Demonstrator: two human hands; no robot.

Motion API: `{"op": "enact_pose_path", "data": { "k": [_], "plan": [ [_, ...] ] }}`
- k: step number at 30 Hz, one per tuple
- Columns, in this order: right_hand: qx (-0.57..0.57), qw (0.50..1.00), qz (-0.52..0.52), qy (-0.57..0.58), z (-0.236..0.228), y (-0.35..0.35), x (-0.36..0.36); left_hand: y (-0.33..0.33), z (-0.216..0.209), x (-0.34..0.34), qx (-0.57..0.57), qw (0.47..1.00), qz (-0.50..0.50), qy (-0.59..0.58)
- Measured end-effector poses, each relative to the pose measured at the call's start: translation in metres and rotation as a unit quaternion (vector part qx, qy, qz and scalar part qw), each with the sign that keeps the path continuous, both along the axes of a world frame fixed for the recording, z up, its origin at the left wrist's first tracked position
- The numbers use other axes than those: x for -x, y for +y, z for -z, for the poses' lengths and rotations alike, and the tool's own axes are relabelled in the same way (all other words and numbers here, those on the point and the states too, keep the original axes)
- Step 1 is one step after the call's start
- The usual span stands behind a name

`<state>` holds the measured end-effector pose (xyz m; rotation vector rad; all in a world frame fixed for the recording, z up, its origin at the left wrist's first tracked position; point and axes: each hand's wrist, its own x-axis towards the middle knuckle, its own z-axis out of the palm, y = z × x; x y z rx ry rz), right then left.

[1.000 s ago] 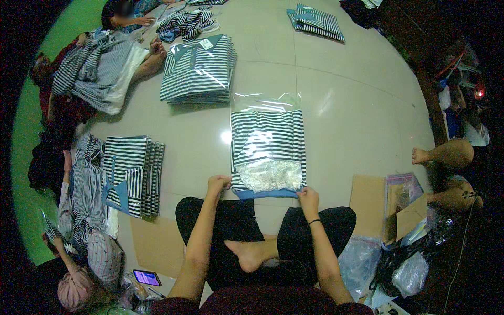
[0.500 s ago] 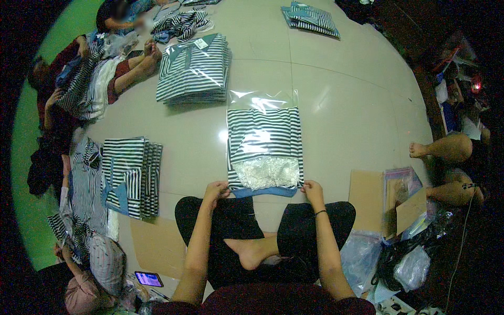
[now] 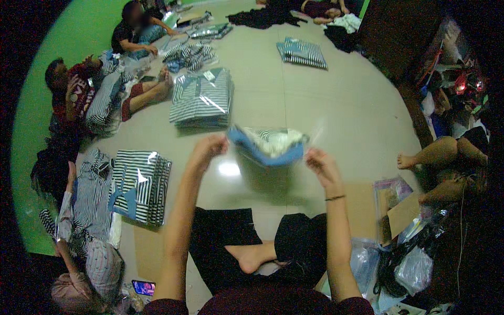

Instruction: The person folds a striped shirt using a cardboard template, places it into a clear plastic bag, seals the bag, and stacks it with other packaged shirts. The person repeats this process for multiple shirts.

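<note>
A folded black-and-white striped garment (image 3: 278, 157) with a blue edge and white lace is up off the floor in front of me, in a clear plastic bag. It is tilted and partly smeared by motion. My left hand (image 3: 212, 146) pinches its left near corner. At the opposite near corner my right hand (image 3: 319, 160) is closed on it, though the fingertips are blurred. Beyond my left hand stands a stack of bagged striped garments (image 3: 202, 100). Another such stack (image 3: 137, 184), with a blue bow on top, lies to the left.
A smaller bagged pile (image 3: 303, 53) lies far ahead. Several people sit along the left with loose striped garments; a person's bare legs (image 3: 428, 155) reach in from the right. Cardboard (image 3: 359, 207) and clear plastic bags (image 3: 413, 270) lie at my right, a lit phone (image 3: 143, 287) at lower left.
Both hands have raised the bagged garment from the floor and carried it forward, away from my lap. It now tilts, with its blue edge toward me. My view has also tipped up.
</note>
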<state>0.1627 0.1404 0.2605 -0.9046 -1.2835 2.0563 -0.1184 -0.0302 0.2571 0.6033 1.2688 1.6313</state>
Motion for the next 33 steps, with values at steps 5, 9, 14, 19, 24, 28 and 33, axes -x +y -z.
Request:
{"op": "enact_pose_path", "data": {
  "k": [5, 9, 14, 19, 24, 28, 33],
  "plan": [
    [-0.037, 0.976, 0.043, 0.209, -0.139, -0.005, -0.018, -0.029, -0.152, 0.025, -0.201, 0.976, 0.044, -0.064],
    [-0.028, 0.971, 0.049, 0.232, -0.155, 0.012, 0.006, -0.005, -0.162, 0.043, -0.148, 0.985, 0.028, -0.084],
    [-0.017, 0.982, 0.083, 0.167, -0.130, 0.037, 0.040, 0.024, -0.131, 0.041, -0.055, 0.982, -0.101, -0.152],
    [-0.177, 0.968, 0.063, 0.169, -0.119, 0.022, 0.010, -0.023, -0.112, 0.020, -0.105, 0.993, -0.046, 0.037],
    [-0.141, 0.988, 0.064, -0.015, -0.013, -0.031, -0.053, -0.075, 0.012, -0.042, 0.060, 0.993, -0.044, 0.091],
    [-0.250, 0.854, -0.072, -0.451, 0.093, -0.055, -0.078, -0.087, 0.126, -0.073, 0.313, 0.916, 0.076, 0.238],
    [-0.532, 0.739, 0.104, -0.401, 0.146, -0.041, -0.009, -0.008, 0.199, -0.102, 0.208, 0.761, -0.214, 0.575]
  ]
}}
